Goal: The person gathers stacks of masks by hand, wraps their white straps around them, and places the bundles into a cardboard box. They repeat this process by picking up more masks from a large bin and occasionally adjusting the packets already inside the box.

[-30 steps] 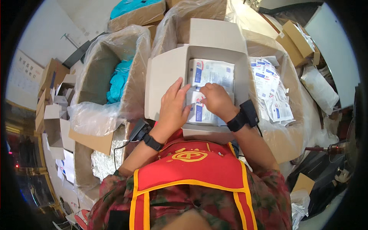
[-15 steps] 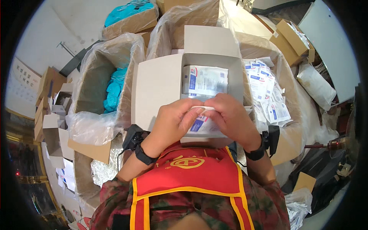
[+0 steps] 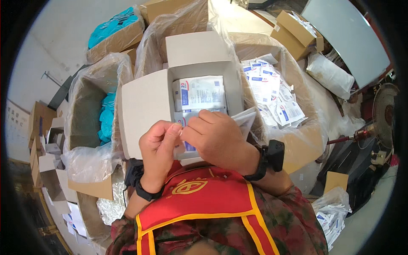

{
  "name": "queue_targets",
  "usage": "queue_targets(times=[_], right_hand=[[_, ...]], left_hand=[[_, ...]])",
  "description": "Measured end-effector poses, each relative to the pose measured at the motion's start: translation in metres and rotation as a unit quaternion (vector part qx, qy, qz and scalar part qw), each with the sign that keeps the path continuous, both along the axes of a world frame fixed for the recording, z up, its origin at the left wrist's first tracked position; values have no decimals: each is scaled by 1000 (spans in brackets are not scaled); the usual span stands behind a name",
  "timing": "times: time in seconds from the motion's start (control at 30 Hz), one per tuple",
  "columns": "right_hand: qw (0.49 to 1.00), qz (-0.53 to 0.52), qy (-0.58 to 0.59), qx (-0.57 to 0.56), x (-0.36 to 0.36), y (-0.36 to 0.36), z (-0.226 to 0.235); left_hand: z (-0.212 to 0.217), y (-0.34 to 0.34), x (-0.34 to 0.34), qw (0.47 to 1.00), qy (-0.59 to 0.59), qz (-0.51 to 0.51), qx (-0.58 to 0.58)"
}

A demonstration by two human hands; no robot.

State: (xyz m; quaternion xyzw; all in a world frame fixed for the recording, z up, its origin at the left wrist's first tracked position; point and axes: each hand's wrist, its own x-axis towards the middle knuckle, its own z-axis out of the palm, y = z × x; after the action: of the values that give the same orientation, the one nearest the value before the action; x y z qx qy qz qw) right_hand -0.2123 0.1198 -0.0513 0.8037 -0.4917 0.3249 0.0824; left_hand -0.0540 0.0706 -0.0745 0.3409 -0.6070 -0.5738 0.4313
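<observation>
An open white cardboard box [image 3: 143,114] stands before me with its flaps spread. Flat white-and-blue packets [image 3: 200,92] lie inside it in two rows. Above the near row my two hands meet. My left hand [image 3: 158,146] is closed, thumb and forefinger pinched at a tiny whitish bit that I cannot make out. Curled knuckles-up against those fingertips, my right hand [image 3: 214,135] is closed too, and its fingers hide what they grip. A white flat edge [image 3: 246,119] juts out beside the right hand; whether it is a box flap or packets I cannot tell.
Right of the box, a plastic-lined carton [image 3: 293,146] holds loose packets [image 3: 272,93]. On the left, another lined carton [image 3: 83,114] contains turquoise pieces [image 3: 108,117]. Several empty white boxes [image 3: 55,170] are stacked at far left. A fan [image 3: 384,112] stands at far right.
My view has swung, so the box and cartons sit further left in the picture. My right hand has turned knuckles-up, and the white piece between my fingers is now mostly hidden.
</observation>
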Motion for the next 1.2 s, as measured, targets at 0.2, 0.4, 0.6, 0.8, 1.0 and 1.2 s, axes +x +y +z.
queue_targets(times=[0.2,0.4,0.6,0.8,1.0,1.2], right_hand=[[995,51,68,-46,14,25,16],[994,103,28,-28,1,52,46],[998,2,-52,32,-28,17,21],[994,45,-48,87,-21,9,25],[989,56,-88,105,-22,-2,12],[997,76,8,7,-6,3,20]], left_hand=[[-21,-37,-10,995,43,79,51],[-46,-96,25,994,18,103,26],[12,-36,16,994,46,-93,-44],[17,-27,16,957,-81,-181,-212],[14,-15,8,935,-140,-62,-321],[9,-11,1,999,-31,-14,-39]])
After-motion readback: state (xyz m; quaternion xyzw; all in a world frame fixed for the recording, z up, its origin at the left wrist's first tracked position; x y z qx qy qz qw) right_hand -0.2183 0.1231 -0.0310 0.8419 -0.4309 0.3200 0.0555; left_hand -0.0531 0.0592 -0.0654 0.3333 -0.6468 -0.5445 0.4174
